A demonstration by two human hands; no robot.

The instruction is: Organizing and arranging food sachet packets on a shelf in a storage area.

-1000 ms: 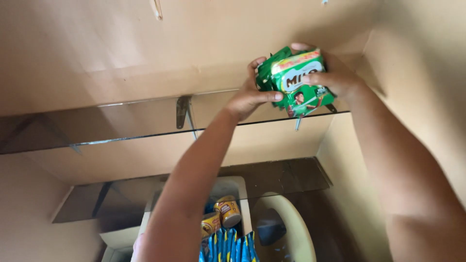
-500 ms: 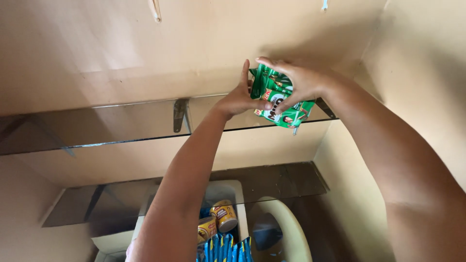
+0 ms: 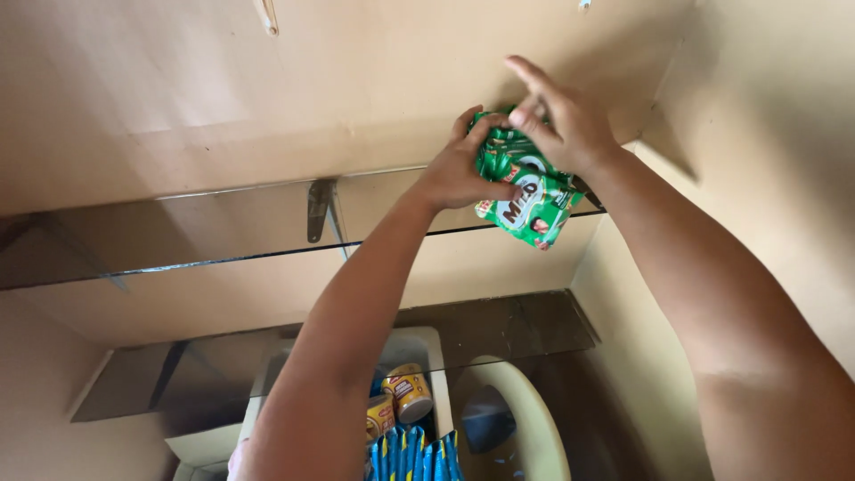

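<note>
Both hands reach up to the upper glass shelf point(image 3: 267, 254). The left hand point(image 3: 459, 174) and right hand point(image 3: 561, 120) each have a grip closed on the green sachet pack point(image 3: 521, 191), held at the shelf's right end, against the front edge. Tilted as it is, the pack could slip off that edge toward the 2 yellow tins point(image 3: 401, 401) below.

Glass shelf point(image 3: 223, 258) left half open, metal bracket point(image 3: 319, 209) mid-shelf, side wall point(image 3: 766, 134) closing the right
</note>
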